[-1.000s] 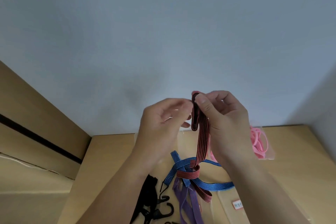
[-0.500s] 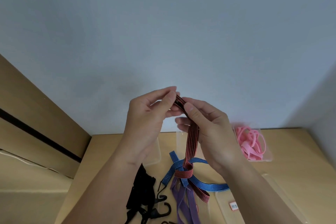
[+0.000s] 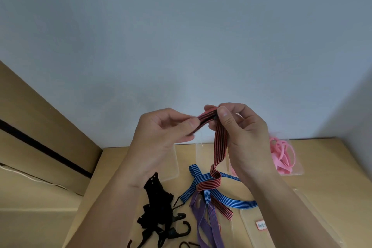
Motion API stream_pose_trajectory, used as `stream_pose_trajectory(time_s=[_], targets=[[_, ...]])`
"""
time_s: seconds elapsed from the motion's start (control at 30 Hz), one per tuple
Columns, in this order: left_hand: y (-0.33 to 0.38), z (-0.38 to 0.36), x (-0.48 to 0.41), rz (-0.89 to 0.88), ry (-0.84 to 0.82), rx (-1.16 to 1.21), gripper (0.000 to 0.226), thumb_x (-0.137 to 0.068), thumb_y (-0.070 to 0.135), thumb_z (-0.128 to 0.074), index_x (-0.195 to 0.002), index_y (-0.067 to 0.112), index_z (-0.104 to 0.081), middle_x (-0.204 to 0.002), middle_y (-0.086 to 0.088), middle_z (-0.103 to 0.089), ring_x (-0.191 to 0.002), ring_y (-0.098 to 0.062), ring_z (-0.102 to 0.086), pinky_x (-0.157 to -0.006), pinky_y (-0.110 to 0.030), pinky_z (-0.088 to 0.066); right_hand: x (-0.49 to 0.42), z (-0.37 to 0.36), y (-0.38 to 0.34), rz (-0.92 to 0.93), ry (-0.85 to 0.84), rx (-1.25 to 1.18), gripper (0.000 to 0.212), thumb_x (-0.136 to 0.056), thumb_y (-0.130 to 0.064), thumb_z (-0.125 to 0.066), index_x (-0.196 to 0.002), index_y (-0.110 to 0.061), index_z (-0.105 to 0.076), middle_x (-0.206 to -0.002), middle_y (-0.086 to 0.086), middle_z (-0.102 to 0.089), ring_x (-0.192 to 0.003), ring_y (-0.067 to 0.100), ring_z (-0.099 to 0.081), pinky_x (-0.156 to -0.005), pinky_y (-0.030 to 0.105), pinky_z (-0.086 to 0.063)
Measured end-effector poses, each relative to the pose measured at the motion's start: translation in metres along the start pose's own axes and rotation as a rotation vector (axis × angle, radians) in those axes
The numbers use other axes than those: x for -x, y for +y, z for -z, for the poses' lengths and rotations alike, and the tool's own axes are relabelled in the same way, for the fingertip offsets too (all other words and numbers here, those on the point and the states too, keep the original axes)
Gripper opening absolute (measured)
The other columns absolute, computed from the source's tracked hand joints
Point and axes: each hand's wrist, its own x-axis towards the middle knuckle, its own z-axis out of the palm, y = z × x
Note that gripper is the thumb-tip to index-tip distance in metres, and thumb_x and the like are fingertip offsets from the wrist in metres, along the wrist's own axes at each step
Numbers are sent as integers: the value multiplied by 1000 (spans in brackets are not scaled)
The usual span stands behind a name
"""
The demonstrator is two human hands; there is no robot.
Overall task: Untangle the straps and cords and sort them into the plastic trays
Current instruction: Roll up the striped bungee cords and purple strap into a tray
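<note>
On the bench (image 3: pixel 332 177) below, the red-and-black striped elastic strap (image 3: pixel 221 143) knots round a blue striped strap (image 3: pixel 233 201). Left grip (image 3: pixel 159 137) and right grip (image 3: pixel 245 137) both pinch its raised end — probably working slack loose. Beyond the right grip, a clear plastic tray (image 3: pixel 300 173) holds pink bands (image 3: pixel 281 153).

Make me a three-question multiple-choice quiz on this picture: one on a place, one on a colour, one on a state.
1. Where do the pink bands lie? A. in a clear tray at the far right; B. on the floor; C. in a hand.
2. What colour is the strap that the left hand and right hand pinch? A. purple; B. blue; C. red with black stripes.
3. How is that strap's lower part? A. free and flat; B. wound round the blue strap; C. rolled into a coil.
Answers: A, they fill the tray beyond the right hand; C, its stripes show between the hands; B, it loops over the blue one at the knot.
</note>
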Motion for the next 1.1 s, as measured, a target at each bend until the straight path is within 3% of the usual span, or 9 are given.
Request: stream_pose_trajectory(time_s=[0.13, 0.3, 0.37, 0.5, 0.6, 0.7, 0.87, 0.97, 1.1], targets=[[-1, -6, 1, -16, -42, -106, 10, -75, 10, -84, -84, 10, -79, -88, -6, -80, -83, -20, -76, -74, -23, -58, 0, -9, -1, 8, 11, -54, 8, -90, -8, -66, -88, -1, -63, -98, 17, -76, -98, 32, -73, -91, 46, -58], [-4, -13, -3, -91, 33, -38, 15, -74, 11, -83, -86, 9, -74, -87, -9, -78, -75, -22, -67, -64, -22, -55, 1, -18, 4, -56, 3, -130, 15, -77, -20, -71, -82, -7, -75, -93, 12, -76, -91, 25, -71, -78, 39, -56], [-4, -14, -4, -111, 56, 4, 15, -77, 4, -80, -88, 6, -70, -84, -6, -77, -71, -21, -68, -63, -24, -56, 2, -19, 7, -94, -22, -155, 19, -79, -19, -69, -90, -4, -77, -97, 12, -76, -90, 27, -71, -72, 38, -58], [-5, -19, -3, -125, 114, 90, 14, -86, -1, -73, -94, 8, -65, -87, -6, -77, -73, -18, -71, -68, -26, -58, 2, -17, 6, -88, -100, -72, 30, -87, -19, -64, -112, -5, -74, -110, 9, -76, -104, 28, -71, -86, 39, -59], [-6, -20, -4, -127, 193, 220, 22, -90, 1, -69, -109, 11, -66, -93, -9, -76, -82, -20, -73, -74, -30, -58, 4, -13, 6, -93, -158, 38, 24, -94, -12, -62, -114, -17, -74, -104, 5, -78, -92, 23, -73, -79, 31, -60], [-7, -18, -5, -129, 212, 230, 32, -94, 1, -65, -121, 19, -66, -94, -8, -72, -88, -20, -73, -77, -29, -59, 4, -9, 7, -54, -157, 123, 22, -95, -9, -63, -111, -17, -75, -88, 0, -78, -71, 13, -67, -68, 22, -54], [-5, -6, -6, -133, 46, 110, 29, -87, 12, -69, -116, 16, -67, -110, -7, -74, -89, -23, -72, -81, -31, -59, -6, 2, 3, -17, -187, 212, 16, -92, -13, -66, -101, -18, -78, -78, 1, -75, -63, 10, -62, -64, 24, -51], [-2, -1, -4, -184, 19, 119, 27, -82, 13, -71, -108, 11, -64, -113, -10, -75, -92, -28, -72, -81, -34, -59, -8, 3, 1, -89, -170, 83, 21, -84, -24, -69, -99, -13, -79, -79, 8, -73, -64, 13, -61, -65, 24, -50], [-8, -22, 5, -287, 231, 180, 24, -79, 5, -78, -97, 7, -61, -103, -12, -75, -84, -31, -74, -77, -31, -60, -7, -7, 0, -246, -94, -186, 35, -81, -29, -67, -108, -8, -71, -81, 8, -72, -66, 15, -65, -71, 26, -55]])
